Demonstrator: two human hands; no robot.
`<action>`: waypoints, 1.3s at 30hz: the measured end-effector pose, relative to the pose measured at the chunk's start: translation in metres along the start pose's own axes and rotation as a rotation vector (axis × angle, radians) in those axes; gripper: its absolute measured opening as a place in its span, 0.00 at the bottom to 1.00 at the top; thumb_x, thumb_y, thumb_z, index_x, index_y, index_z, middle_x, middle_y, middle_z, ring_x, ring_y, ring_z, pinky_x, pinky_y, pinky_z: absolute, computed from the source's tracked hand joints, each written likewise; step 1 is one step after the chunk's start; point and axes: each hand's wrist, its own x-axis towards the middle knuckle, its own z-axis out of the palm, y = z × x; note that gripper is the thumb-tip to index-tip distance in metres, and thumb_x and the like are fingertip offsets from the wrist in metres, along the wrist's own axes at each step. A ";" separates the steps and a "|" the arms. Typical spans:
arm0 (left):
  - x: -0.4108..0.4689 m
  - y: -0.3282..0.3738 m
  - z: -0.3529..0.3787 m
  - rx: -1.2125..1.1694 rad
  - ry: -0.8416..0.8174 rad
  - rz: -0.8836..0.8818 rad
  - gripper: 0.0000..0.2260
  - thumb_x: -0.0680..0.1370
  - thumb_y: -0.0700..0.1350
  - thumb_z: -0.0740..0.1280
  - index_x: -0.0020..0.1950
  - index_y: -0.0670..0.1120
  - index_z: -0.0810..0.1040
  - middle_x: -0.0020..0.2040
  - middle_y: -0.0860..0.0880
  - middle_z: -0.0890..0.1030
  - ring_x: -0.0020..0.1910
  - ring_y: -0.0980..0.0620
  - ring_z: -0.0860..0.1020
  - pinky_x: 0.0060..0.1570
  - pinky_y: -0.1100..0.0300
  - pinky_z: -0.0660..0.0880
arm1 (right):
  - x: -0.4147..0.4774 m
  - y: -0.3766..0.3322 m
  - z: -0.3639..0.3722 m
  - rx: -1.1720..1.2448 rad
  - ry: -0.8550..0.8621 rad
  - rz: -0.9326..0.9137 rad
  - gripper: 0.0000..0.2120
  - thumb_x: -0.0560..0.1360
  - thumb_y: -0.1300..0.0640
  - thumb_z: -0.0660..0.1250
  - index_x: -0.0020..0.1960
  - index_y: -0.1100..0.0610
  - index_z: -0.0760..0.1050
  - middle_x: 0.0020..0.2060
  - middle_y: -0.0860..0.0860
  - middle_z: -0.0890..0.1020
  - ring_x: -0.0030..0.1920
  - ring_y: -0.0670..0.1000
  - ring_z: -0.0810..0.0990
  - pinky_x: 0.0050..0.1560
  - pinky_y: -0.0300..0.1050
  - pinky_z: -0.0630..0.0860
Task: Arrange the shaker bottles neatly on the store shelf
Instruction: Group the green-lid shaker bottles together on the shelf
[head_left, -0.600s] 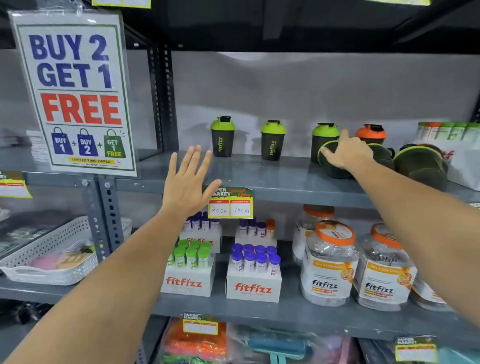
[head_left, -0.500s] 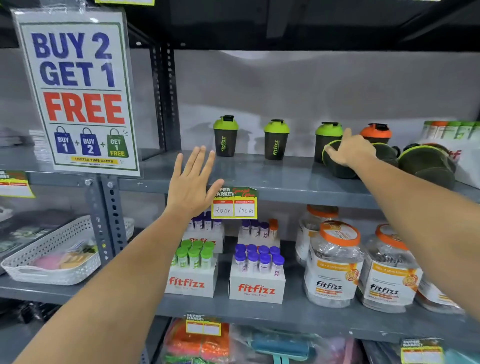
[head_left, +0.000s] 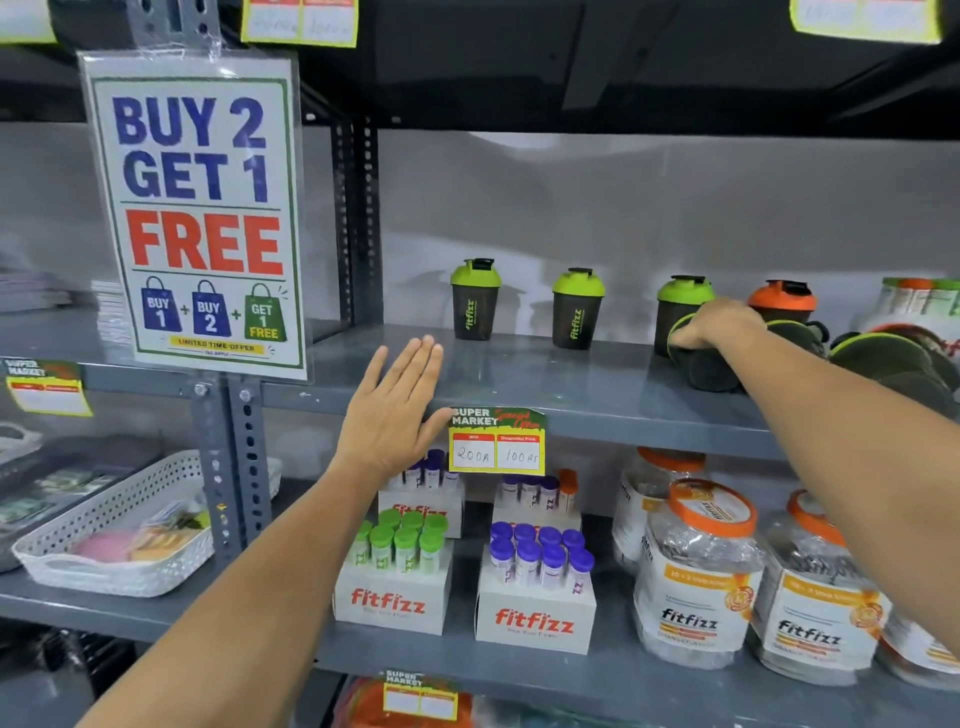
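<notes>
The grey painted-metal shelf (head_left: 545, 374) has a smooth, faintly glossy top that mirrors the dark translucent plastic shaker bottles with matt lime-green lids (head_left: 474, 301), and its perforated steel upright (head_left: 358, 218) looks duller. The white paper "BUY 2 GET 1 FREE" sign (head_left: 200, 218) sits inside a shiny clear plastic sleeve (glare along its edges). Below, the clear glossy plastic jars with orange lids (head_left: 698, 571) catch the light beside matt white cardboard fitfizz boxes (head_left: 535, 618) and a white perforated plastic basket (head_left: 119, 530).

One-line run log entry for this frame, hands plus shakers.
right hand: grasping toppled shaker bottle | left hand: open, empty, at shelf edge | four shakers upright at back | more toppled at right
</notes>
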 end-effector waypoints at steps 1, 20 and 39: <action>0.000 -0.002 -0.001 0.012 -0.008 0.005 0.34 0.79 0.61 0.35 0.76 0.41 0.55 0.76 0.43 0.60 0.75 0.47 0.57 0.74 0.45 0.51 | -0.001 0.000 -0.001 -0.011 -0.019 0.001 0.25 0.65 0.48 0.68 0.58 0.60 0.73 0.50 0.57 0.76 0.53 0.60 0.76 0.45 0.49 0.74; 0.002 -0.015 0.004 0.035 0.039 -0.022 0.30 0.80 0.56 0.35 0.76 0.40 0.52 0.77 0.43 0.56 0.76 0.47 0.51 0.75 0.48 0.46 | -0.059 -0.130 0.021 0.879 0.360 -0.200 0.42 0.58 0.41 0.76 0.62 0.58 0.60 0.52 0.56 0.77 0.52 0.60 0.78 0.45 0.49 0.74; -0.013 -0.008 0.001 -0.077 0.009 -0.034 0.27 0.80 0.54 0.46 0.70 0.36 0.67 0.68 0.39 0.72 0.69 0.42 0.69 0.70 0.46 0.61 | -0.096 -0.196 0.055 1.017 0.209 -0.291 0.53 0.58 0.51 0.83 0.71 0.60 0.54 0.66 0.59 0.69 0.65 0.59 0.70 0.59 0.50 0.72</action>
